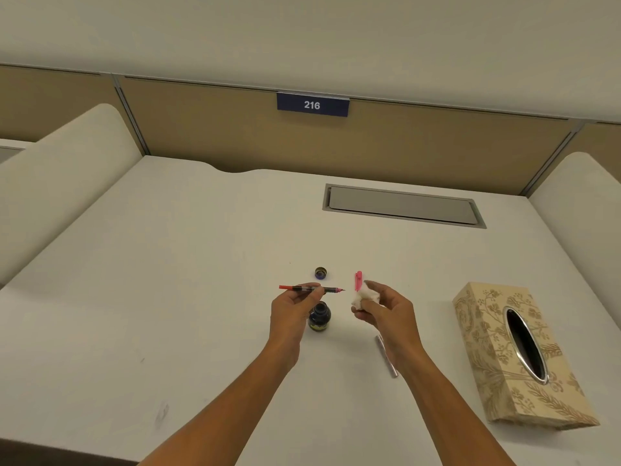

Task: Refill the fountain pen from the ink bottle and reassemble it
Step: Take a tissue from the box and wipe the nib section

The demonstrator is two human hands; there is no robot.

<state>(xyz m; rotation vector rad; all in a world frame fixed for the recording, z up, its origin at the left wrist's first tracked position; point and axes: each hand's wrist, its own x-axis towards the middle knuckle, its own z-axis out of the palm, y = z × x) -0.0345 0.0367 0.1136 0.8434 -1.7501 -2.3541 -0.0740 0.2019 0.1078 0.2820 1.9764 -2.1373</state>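
My left hand (pixel 290 311) holds the pen's inner section (pixel 311 289) level above the desk, a thin red and dark tube with its nib pointing right. Just below it stands the open dark ink bottle (pixel 319 317), partly hidden by my left hand. The bottle's cap (pixel 321 273) lies farther back on the desk. My right hand (pixel 383 312) grips a crumpled white tissue (pixel 362 295), a short way right of the nib. A pink pen cap (pixel 358 280) lies on the desk just behind the tissue. A slim silvery pen barrel (pixel 386 356) lies under my right wrist.
A patterned beige tissue box (pixel 487 364) stands at the right of the white desk (pixel 168 297). A grey cable hatch (pixel 403 206) is set into the desk at the back. Beige partition panels close off the back and sides.
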